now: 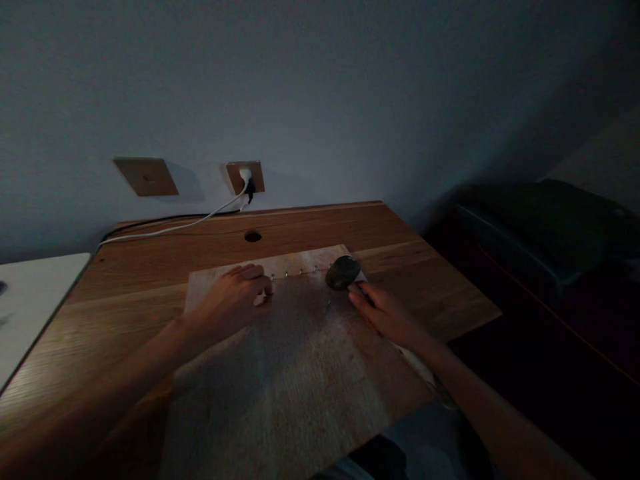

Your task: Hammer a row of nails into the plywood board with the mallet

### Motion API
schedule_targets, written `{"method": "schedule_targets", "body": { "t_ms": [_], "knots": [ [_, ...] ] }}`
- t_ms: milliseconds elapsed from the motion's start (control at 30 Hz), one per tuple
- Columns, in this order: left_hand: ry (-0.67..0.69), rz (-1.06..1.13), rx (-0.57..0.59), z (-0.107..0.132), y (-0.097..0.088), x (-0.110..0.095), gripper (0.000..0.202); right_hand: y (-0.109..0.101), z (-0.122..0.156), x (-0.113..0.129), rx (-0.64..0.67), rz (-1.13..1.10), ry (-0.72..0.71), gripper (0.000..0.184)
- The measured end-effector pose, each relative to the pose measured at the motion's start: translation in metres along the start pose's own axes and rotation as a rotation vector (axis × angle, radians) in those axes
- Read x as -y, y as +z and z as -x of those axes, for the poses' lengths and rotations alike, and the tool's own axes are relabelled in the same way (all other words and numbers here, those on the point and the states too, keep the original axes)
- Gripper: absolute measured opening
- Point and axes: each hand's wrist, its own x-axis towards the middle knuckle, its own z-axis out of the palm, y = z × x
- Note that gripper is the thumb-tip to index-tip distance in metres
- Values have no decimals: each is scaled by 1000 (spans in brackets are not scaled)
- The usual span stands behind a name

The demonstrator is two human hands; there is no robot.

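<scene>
Dark-headed tool [343, 272]: dull, rounded head, above the far right corner of the pale board [310, 373], beside the right end of the row of nails [301, 272].
Right grip [384, 317]: closed around the tool's handle, just below the head.
Left grip [240, 293]: fingers curled beside the row's left end; cannot tell whether anything is pinched.
Board: flat on the wooden worktop [425, 267], blotchy, partly covered by both hands.
Worktop's back edge: round hole [253, 236] near; white cord [170, 231] and black cord [175, 217] trailing toward the far left corner.
</scene>
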Motion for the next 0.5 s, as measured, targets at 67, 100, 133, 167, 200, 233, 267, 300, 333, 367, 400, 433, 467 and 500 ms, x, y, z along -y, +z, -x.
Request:
{"method": "schedule_targets", "body": {
  "t_ms": [67, 100, 133, 167, 200, 233, 267, 300, 333, 367, 400, 433, 467, 500],
  "knots": [
    [-87, 5, 22, 13, -8, 27, 9, 1, 0, -1, 3, -16, 8, 26],
    [-109, -11, 34, 18, -11, 37, 9, 1, 0, -1, 7, -25, 18, 26],
    [-115, -32, 60, 22, -14, 45, 10, 1, 1, -1, 11, -31, 31, 27],
    [-110, -59, 80, 24, -16, 50, 9, 2, 1, -1, 16, -35, 43, 27],
    [-97, -88, 99, 26, -18, 52, 8, 2, 1, -1, 17, -34, 50, 27],
    [-80, -119, 113, 25, -20, 52, 7, 2, 1, -1, 15, -29, 52, 27],
    [-65, -149, 121, 24, -22, 49, 6, 2, 1, -1, 11, -20, 49, 27],
    [-52, -174, 131, 21, -23, 46, 5, 2, 1, -1, 11, -10, 44, 28],
    [-45, -195, 145, 18, -24, 42, 4, 2, 0, -1, 12, 0, 42, 29],
    [-45, -209, 161, 14, -25, 38, 4, 2, 0, -2, 15, 6, 41, 30],
    [-49, -210, 179, 10, -26, 35, 4, 2, 0, -2, 17, 6, 43, 31],
    [-54, -198, 199, 7, -26, 33, 4, 2, 0, -3, 18, 2, 44, 31],
    [-62, -176, 216, 3, -27, 33, 5, 3, 0, -4, 17, -7, 44, 31],
    [-73, -147, 226, 1, -27, 34, 5, 3, 0, -5, 16, -16, 43, 31]
  ]
}}
